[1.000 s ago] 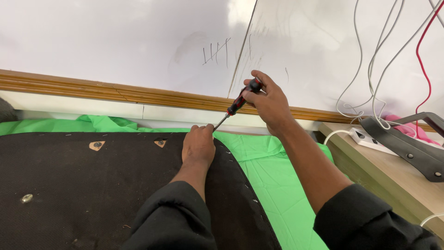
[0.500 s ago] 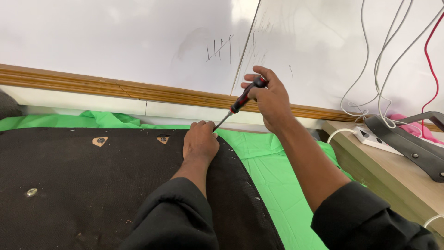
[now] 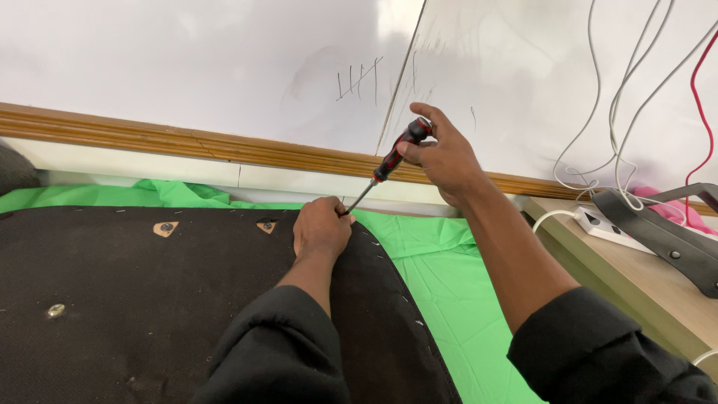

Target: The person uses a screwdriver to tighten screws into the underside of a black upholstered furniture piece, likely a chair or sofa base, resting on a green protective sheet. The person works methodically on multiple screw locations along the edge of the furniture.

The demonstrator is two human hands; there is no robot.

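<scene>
Right hand (image 3: pixel 441 153) grips the red-black screwdriver (image 3: pixel 392 157) by its handle, tilted, tip down at the left hand (image 3: pixel 320 227). Left hand, fingers curled (holding what? can't tell), rests on black fabric panel (image 3: pixel 134 299) w/ green cloth (image 3: pixel 441 277) beneath.

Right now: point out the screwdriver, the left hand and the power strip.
screwdriver (image 3: pixel 393 155), head view, red and black handle.
left hand (image 3: pixel 320 228), head view, back of the hand.
power strip (image 3: pixel 604 224), head view, white top face.
</scene>
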